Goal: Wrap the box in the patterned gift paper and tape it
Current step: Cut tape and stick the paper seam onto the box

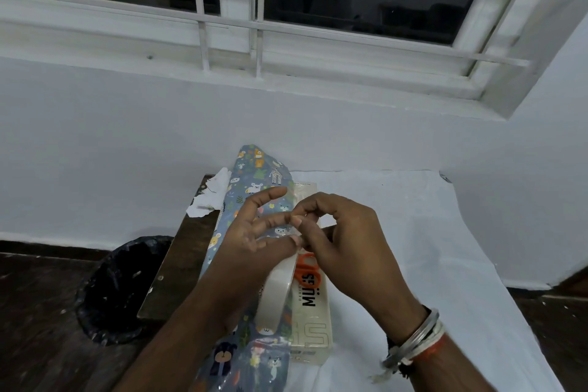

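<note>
Your left hand (254, 232) is raised over the work with its fingers spread apart and nearly straight, the thumb laid on the upper rim of the translucent whitish tape roll (275, 289); whether that hand truly grips the tape roll you cannot tell, since the palm hides the contact; your right hand (337, 232) meets it from the other side, fingers curled, with thumb and forefinger pinched together at the tape roll's loose end just beside your left fingertips; silver bangles and threads (413, 340) circle your right wrist; below both hands the long cream cardboard box (315, 328) lies lengthwise on the white cloth (413, 248), its bare top showing dark "MUGS" lettering; the blue-grey gift paper printed with cartoon animals (251, 181) runs along the box's left side, reaching past its far end and its near end; a pair of orange-handled scissors (305, 267) rests on the box, partly hidden under your hands; the cloth covers a dark wooden table (181, 258), where a torn white paper scrap (210, 197) lies at the far left corner; a black bag-lined bin (117, 289) stands on the floor to the left; a white-barred window (350, 0) is set in the wall beyond.
</note>
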`<state>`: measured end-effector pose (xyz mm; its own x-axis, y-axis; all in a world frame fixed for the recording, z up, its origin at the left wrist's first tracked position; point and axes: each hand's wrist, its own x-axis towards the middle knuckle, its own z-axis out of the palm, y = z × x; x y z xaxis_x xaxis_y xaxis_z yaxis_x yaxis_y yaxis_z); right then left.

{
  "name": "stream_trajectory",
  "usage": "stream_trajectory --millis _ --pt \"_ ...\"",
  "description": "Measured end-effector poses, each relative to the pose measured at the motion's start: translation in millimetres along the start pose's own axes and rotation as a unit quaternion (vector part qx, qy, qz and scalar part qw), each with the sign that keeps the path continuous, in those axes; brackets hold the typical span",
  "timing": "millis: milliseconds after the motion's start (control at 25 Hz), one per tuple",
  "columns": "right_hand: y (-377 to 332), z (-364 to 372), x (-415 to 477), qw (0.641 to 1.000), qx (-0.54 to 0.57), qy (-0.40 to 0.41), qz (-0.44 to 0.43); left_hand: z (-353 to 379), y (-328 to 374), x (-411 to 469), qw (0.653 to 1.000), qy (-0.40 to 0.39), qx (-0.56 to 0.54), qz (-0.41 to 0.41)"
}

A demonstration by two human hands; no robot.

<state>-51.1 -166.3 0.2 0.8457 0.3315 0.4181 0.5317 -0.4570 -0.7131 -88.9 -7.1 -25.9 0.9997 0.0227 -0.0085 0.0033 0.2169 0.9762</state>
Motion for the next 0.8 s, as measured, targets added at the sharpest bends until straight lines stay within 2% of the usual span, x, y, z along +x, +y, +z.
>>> stream_trajectory --millis 360,560,600,680,760,800 --pt "-4 1 -2 0.989 0.100 0.014 0.107 -1 8 -4 0.998 0.005 -0.057 -0.034" --pt "7 -12 2 0.989 0.034 0.084 0.115 -6 13 -8 0.993 0.003 -0.107 -0.056" --pt "11 -19 2 0.992 0.007 0.057 0.109 -8 15 -8 0.993 0.002 -0.108 -0.056" --pt "19 -26 0 0.991 -0.087 -0.074 0.070 -11 18 -9 0.994 0.000 -0.093 -0.052" --pt "21 -21 -6 0.956 -0.200 -0.211 0.037 -11 21 -8 0.996 0.007 -0.074 -0.048" --pt "20 -16 -8 0.936 -0.245 -0.249 0.035 -10 22 -8 0.996 0.011 -0.070 -0.044"
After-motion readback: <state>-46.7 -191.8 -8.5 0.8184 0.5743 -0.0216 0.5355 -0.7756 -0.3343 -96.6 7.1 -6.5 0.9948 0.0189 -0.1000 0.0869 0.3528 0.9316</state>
